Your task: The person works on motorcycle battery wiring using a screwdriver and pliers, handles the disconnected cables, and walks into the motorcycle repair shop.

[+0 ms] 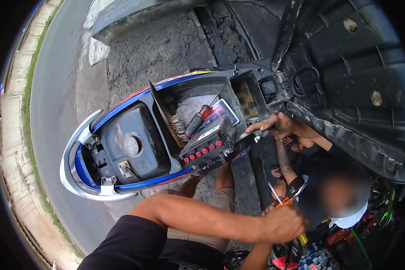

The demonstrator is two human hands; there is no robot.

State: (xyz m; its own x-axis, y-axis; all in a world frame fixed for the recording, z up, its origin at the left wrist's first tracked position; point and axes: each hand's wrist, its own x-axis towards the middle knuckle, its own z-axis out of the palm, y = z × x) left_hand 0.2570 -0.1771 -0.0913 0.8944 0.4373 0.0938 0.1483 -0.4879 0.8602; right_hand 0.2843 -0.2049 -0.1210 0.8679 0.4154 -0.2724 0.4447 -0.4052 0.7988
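Note:
My left hand [283,223] reaches across in front of me, its fingers closed round an orange-handled tool [285,202] with a thin metal shaft. A yellow handle [303,239] pokes out below this hand. Close behind it, my right hand [268,208] is mostly hidden; the fingertips that show are curled, and what they grip cannot be made out. Ahead lies a scooter's open under-seat bay, holding a red-and-black screwdriver [199,120], a phone-like flat object [226,110] and a battery [208,146] with red caps.
The raised seat [346,67] fills the upper right. A crouching co-worker's hand [276,125] touches the scooter's edge beside the bay. The fuel tank cap [131,145] and silver grab rail [68,157] are at left. Tools and small parts [317,258] lie lower right.

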